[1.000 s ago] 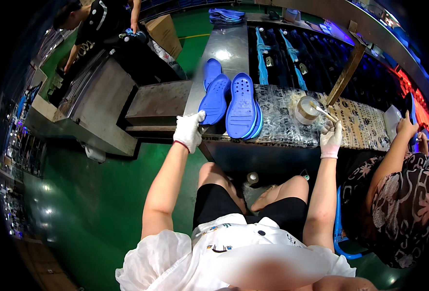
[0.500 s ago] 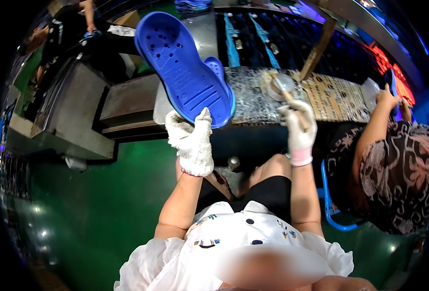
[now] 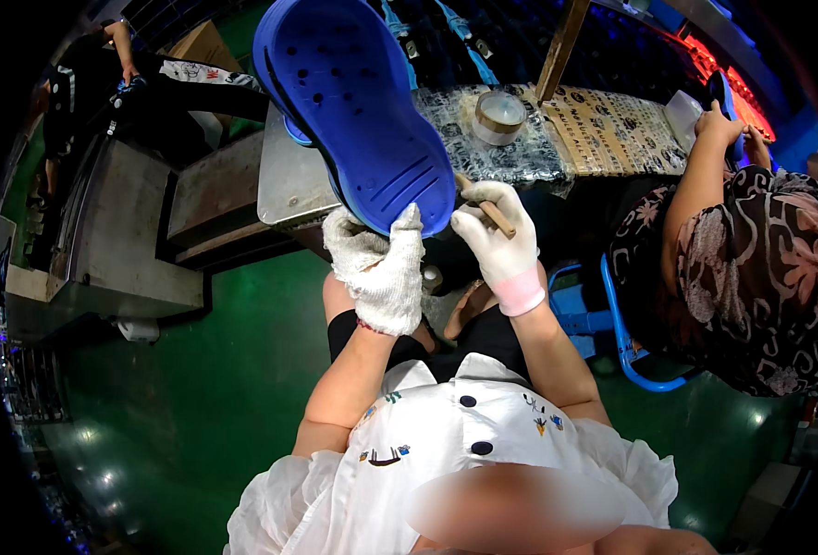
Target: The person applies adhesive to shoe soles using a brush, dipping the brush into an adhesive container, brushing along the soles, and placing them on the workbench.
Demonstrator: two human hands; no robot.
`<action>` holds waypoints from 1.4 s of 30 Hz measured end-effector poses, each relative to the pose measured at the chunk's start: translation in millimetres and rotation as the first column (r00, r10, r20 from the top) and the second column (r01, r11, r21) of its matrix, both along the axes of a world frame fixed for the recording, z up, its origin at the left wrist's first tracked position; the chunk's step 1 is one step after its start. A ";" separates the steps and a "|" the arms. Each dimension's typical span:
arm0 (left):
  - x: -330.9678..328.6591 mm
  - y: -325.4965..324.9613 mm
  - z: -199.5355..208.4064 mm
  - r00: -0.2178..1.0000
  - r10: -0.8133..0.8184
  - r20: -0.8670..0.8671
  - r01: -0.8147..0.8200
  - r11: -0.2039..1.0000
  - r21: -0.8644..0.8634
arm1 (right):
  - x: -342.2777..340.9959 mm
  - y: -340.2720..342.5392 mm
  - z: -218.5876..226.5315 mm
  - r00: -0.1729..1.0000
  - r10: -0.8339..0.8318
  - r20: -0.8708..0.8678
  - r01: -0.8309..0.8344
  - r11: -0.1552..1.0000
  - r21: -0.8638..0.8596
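My left hand [image 3: 378, 268], in a thick white knit glove, grips the heel end of a blue foam clog [image 3: 362, 120]. The thumb lies on the footbed, which faces up with grooves and small holes; the toe points away from me. My right hand [image 3: 499, 236], in a thinner white glove with a pink cuff, closes round a wooden-handled brush [image 3: 496, 218]. The brush's far end meets the right side of the clog's heel; its bristles cannot be made out. Beyond my right hand, a round tub [image 3: 499, 118] stands on the plastic-covered bench [image 3: 538, 157].
A metal table corner [image 3: 289, 199] lies beneath the clog at left. A wooden post [image 3: 561, 51] rises behind the tub. At right, a person [image 3: 751, 268] handles another shoe, near a blue chair [image 3: 626, 333]. A second person [image 3: 85, 102] works at far left.
My right hand has moved the brush from the tub to the clog's heel edge. The clog, still in my left hand, has turned slightly and come further right at its heel.
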State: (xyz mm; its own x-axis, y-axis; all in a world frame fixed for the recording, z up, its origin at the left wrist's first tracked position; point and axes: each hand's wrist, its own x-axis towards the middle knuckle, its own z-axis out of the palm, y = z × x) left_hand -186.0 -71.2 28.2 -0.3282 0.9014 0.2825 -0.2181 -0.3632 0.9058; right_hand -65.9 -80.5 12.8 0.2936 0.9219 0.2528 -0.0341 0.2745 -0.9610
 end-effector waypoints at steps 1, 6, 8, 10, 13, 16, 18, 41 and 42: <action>0.7 -1.3 1.8 0.999 -0.014 0.031 0.014 1.000 -0.004 | 1.7 -1.4 1.7 1.000 0.021 0.002 -0.021 1.000 -0.022; -2.0 2.0 -1.8 0.973 -0.117 0.197 0.136 0.987 -0.087 | 4.7 6.2 -8.1 0.996 -0.067 0.051 0.066 0.998 0.021; -3.8 7.3 -1.4 0.971 -0.092 0.222 0.116 0.988 -0.097 | 9.4 9.4 -12.0 0.993 -0.114 -0.004 0.114 0.989 0.090; -6.6 14.0 -3.0 0.973 -0.038 0.226 0.072 0.987 -0.144 | 21.2 1.1 -10.9 0.987 -0.119 -0.106 0.133 0.982 0.136; -11.8 22.6 -8.0 0.986 0.064 0.152 -0.048 0.993 -0.107 | 35.4 -10.0 -14.3 0.970 -0.237 0.059 0.209 0.931 0.300; -14.7 25.3 -14.0 0.989 0.127 0.072 -0.120 0.988 -0.100 | 34.9 -23.0 -14.3 0.963 -0.271 0.007 0.253 0.909 0.332; -12.2 25.8 -19.0 0.989 0.144 0.019 -0.142 0.987 -0.071 | 25.0 -33.0 -5.6 0.959 -0.282 -0.005 0.274 0.926 0.259; -6.1 14.6 -29.8 0.991 0.033 -0.129 -0.053 0.986 -0.155 | 16.9 -38.5 5.5 0.963 -0.198 0.181 0.126 0.929 0.348; -6.3 14.5 -31.2 0.991 0.028 -0.132 -0.049 0.986 -0.159 | 13.5 -39.5 6.7 0.979 -0.152 0.138 0.106 0.949 0.297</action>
State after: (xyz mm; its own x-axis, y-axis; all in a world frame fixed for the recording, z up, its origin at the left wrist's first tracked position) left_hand -192.2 -56.7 -3.1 -0.3336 0.9260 0.1767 -0.0849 -0.2161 0.9727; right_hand -52.4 -120.0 19.5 0.3407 0.7602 0.5532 0.1647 0.5310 -0.8312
